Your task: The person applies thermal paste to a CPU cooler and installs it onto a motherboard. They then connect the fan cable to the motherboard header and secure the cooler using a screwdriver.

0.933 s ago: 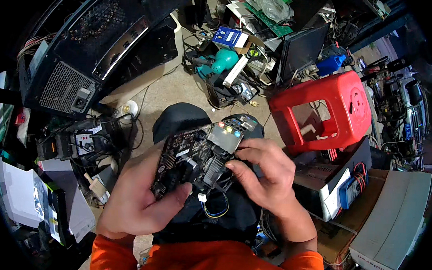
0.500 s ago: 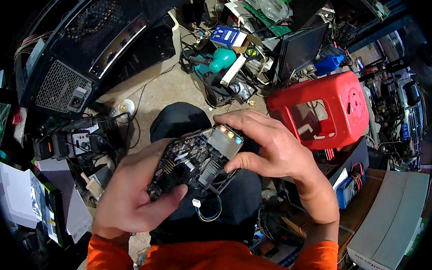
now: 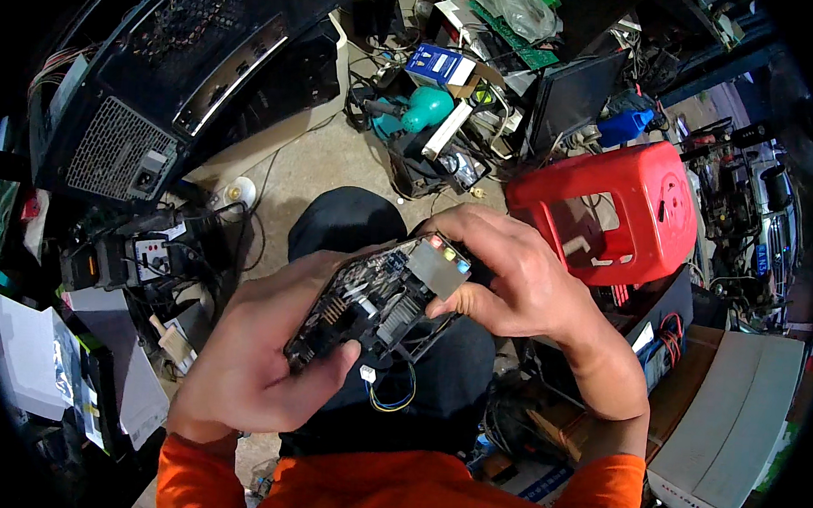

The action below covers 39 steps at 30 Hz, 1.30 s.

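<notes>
Above my lap I hold a dark circuit board (image 3: 390,325) with metal heatsink fins and many small parts. A silver metal block (image 3: 438,270) with red, yellow-green and blue audio jacks sits at its far right corner. My left hand (image 3: 268,348) wraps the board's left side, thumb along the near edge. My right hand (image 3: 524,283) grips the jack end, thumb on the near side and fingers over the far side. A white plug (image 3: 368,373) on thin blue and yellow wires hangs loose below it. The board's underside is hidden.
A black computer case (image 3: 185,86) stands at far left. Ahead lie a teal power tool (image 3: 425,110), a blue-white box (image 3: 439,65) and tangled cables. A red plastic stool (image 3: 643,211) lies tipped at the right. Cardboard boxes (image 3: 733,418) flank my right arm; a white box (image 3: 29,354) sits left.
The board and both hands have shifted slightly right in the picture, and the surroundings have shifted a little too. The grip of both hands looks the same.
</notes>
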Available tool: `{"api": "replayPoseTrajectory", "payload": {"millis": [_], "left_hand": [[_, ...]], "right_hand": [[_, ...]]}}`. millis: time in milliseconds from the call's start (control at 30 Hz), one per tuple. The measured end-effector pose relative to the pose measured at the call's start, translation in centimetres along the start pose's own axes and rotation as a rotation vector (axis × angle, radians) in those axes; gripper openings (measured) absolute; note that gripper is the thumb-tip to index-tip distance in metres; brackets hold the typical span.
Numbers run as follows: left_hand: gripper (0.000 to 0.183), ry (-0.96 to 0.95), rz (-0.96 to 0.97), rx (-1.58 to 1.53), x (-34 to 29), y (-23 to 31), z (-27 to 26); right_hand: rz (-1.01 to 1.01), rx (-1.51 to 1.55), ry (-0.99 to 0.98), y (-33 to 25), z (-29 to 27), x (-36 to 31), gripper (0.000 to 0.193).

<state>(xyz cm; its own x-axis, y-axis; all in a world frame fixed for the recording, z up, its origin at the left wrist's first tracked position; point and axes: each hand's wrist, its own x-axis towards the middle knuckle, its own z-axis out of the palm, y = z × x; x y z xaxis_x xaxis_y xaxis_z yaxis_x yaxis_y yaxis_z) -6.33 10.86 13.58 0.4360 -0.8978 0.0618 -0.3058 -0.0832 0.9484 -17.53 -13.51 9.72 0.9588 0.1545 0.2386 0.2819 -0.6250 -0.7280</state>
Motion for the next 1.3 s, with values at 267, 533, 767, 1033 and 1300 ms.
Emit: {"api": "replayPoseTrajectory", "payload": {"millis": [267, 533, 767, 1033, 1300], "left_hand": [[0.046, -0.002, -0.147, -0.088, 0.2, -0.3, -0.9], [0.045, -0.017, -0.157, -0.091, 0.0, -0.1, -1.0], [0.061, -0.02, -0.151, -0.168, 0.2, 0.1, -0.3], [0.059, -0.022, -0.151, -0.223, 0.2, 0.0, -0.3], [0.054, -0.032, -0.101, -0.15, 0.2, -1.1, -0.9]], "right_hand": [[-0.044, -0.013, -0.033, -0.2, -0.7, 0.7, 0.059], [-0.072, -0.167, -0.09, -1.3, -0.8, 0.8, 0.066], [-0.03, -0.137, -0.111, -1.5, -0.9, 0.7, 0.056], [-0.015, -0.151, -0.111, -1.5, -0.5, 0.9, 0.052], [-0.004, -0.162, -0.099, -1.3, -0.1, 1.2, 0.053]]}}
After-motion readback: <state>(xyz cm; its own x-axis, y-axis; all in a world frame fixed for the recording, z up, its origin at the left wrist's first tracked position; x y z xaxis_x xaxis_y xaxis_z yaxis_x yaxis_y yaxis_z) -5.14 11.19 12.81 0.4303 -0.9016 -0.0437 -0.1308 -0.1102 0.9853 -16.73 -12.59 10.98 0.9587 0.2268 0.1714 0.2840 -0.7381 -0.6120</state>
